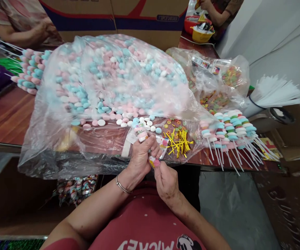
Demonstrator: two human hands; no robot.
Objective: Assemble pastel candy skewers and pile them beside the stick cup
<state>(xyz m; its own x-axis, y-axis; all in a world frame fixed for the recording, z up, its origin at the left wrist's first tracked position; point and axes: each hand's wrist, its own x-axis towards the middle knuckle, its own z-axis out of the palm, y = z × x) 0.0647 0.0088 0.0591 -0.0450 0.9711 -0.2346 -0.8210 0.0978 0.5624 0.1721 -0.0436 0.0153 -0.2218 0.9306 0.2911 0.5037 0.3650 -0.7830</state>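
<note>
A candy skewer in a printed clear wrapper point(140, 132) stands upright in my left hand point(141, 154), whose fingers wrap round its lower part. Below that fist, my right hand point(167, 182) pinches the wrapper's colourful bottom end point(154, 162). The stick and the exact fingertip contact are hidden. Just right of my hands lies a pile of gold twist ties point(180, 143) on the bag's edge. Loose pink, white and blue candies point(124, 122) spill near the skewer, out of a big clear plastic bag point(118, 76) full of them. Small gummy rings point(171, 125) lie behind the ties.
Unwrapped candy skewers point(228, 128) are stacked at the right, beside a bundle of white sticks point(275, 92). More gummy rings fill a clear bag point(228, 78). Wrapped skewers point(77, 189) lie in a box below left. A large carton point(139, 21) stands behind; co-workers' arms point(35, 33) show.
</note>
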